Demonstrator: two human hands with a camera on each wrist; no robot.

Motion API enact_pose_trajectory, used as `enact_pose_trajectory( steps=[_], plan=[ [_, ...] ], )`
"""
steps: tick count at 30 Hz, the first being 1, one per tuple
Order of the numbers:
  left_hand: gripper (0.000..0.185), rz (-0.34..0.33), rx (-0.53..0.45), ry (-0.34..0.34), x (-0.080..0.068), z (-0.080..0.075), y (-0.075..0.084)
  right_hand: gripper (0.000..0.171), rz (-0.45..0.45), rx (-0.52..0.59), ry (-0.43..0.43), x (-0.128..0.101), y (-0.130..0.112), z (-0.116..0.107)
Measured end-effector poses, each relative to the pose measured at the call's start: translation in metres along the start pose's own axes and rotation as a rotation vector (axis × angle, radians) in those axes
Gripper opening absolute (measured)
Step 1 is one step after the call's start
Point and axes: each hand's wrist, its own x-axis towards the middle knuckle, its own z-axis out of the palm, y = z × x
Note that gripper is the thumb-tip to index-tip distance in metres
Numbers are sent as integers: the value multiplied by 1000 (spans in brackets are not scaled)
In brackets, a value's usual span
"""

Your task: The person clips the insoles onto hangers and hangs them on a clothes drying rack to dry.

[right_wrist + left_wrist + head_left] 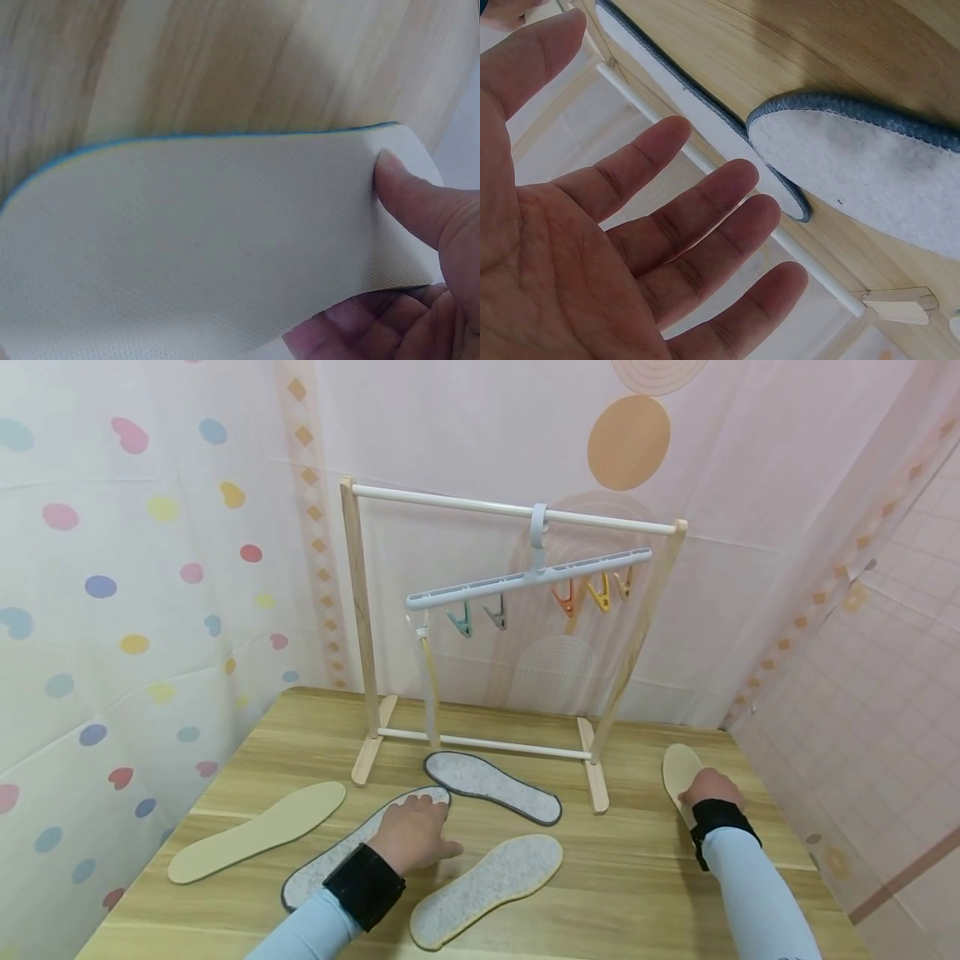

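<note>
My left hand point(416, 831) hovers with straight, spread fingers point(705, 217) over the end of a grey felt insole with a dark edge point(337, 856) point(870, 172); I cannot tell whether they touch. A second dark-edged grey insole point(491, 785) lies just beyond it. At the table's right side my right hand point(708, 789) pinches a cream insole point(677, 768) point(187, 240). The thumb point(420, 202) presses on top and the fingers curl beneath, lifting its end off the wood.
A wooden drying rack point(360, 627) stands at the back with a white clip hanger point(528, 578); one pale insole point(431, 693) hangs from its left clip. A cream insole point(255, 831) lies at left and a felt one point(487, 889) near the front of the table point(637, 877).
</note>
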Motion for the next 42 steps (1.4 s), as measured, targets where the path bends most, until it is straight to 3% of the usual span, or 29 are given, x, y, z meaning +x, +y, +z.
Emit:
enact_pose_trajectory(
  steps=[19, 42],
  plan=[
    [59, 12, 2, 28, 0, -2, -2, 16, -33, 17, 20, -2, 0, -6],
    [56, 28, 10, 51, 0, -1, -4, 19, -29, 16, -3, -15, -9, -20]
  ],
)
